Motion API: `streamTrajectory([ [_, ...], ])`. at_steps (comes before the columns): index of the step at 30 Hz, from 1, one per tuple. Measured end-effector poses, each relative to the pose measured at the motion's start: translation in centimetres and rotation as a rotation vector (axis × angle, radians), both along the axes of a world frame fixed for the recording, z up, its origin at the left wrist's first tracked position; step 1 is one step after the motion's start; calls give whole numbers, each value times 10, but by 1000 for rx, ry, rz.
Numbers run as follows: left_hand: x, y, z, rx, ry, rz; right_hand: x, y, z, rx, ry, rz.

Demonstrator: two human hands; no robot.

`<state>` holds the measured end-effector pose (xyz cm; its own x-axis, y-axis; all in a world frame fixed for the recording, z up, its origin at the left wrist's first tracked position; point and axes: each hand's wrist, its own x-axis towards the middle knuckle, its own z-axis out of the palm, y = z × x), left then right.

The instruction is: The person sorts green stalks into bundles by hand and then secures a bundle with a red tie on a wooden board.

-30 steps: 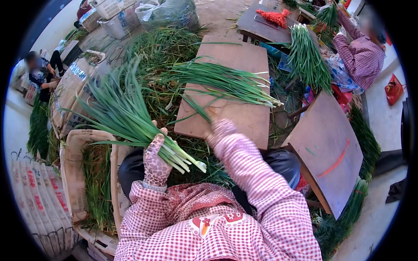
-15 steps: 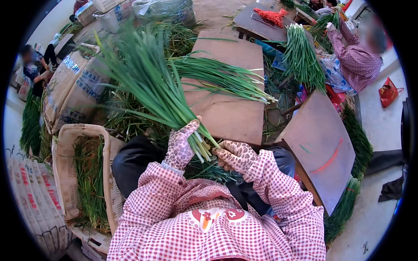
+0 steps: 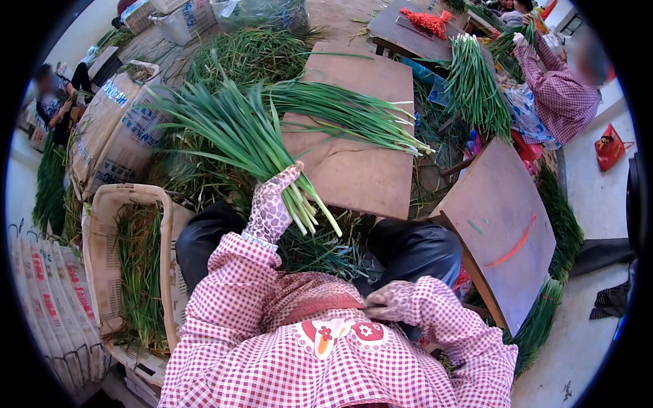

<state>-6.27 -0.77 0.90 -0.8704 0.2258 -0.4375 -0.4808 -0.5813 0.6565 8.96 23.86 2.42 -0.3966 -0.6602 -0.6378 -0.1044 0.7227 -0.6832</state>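
In a spotted glove, my left hand (image 3: 269, 204) is closed around a bunch of garlic chives (image 3: 238, 136). The pale stem ends stick out below the fist, and the green leaves fan away toward the far left. My right hand (image 3: 393, 302), gloved alike, is low by my lap, close to the checked apron (image 3: 340, 367). Its fingers are blurred and partly hidden, so I cannot see whether it holds anything. Beyond my left hand, a second pile of garlic chives (image 3: 347, 115) lies across the brown board (image 3: 357, 183), stem ends pointing right.
A tilted board (image 3: 503, 231) with a red strip on it stands at my right. To my left is a plastic crate (image 3: 170, 272) holding grass-like leaves. Red ties (image 3: 425, 24) and upright chives (image 3: 469, 88) are at the far right, near a co-worker (image 3: 564, 88). Loose leaves (image 3: 252, 58) heap beyond.
My right hand has left the stem ends and drawn back toward my lap. My left hand, still gripping the bunch, has shifted slightly left and away; the blurred leaves have settled lower.
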Motion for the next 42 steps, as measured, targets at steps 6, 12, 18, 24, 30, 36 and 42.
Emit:
streamTrajectory([
  [6,7,35,9,-101,28,-54,-35,14,32,110,241,-712],
  [12,32,61,-51,146,-259,-246,-39,-21,-14,-296,-232,-1237],
  [18,49,58,-82,356,-218,-276,-70,-27,-28,52,453,-786],
  [24,50,58,-70,333,-216,-284,-83,-45,-16,266,417,-507],
  [30,47,57,-68,435,-235,-279,-95,-27,-1,169,233,-540],
  [36,48,57,-66,422,-207,-315,-62,-30,-7,149,317,-505],
  [42,50,56,-66,252,-226,-295,-61,-34,0,102,175,-393],
])
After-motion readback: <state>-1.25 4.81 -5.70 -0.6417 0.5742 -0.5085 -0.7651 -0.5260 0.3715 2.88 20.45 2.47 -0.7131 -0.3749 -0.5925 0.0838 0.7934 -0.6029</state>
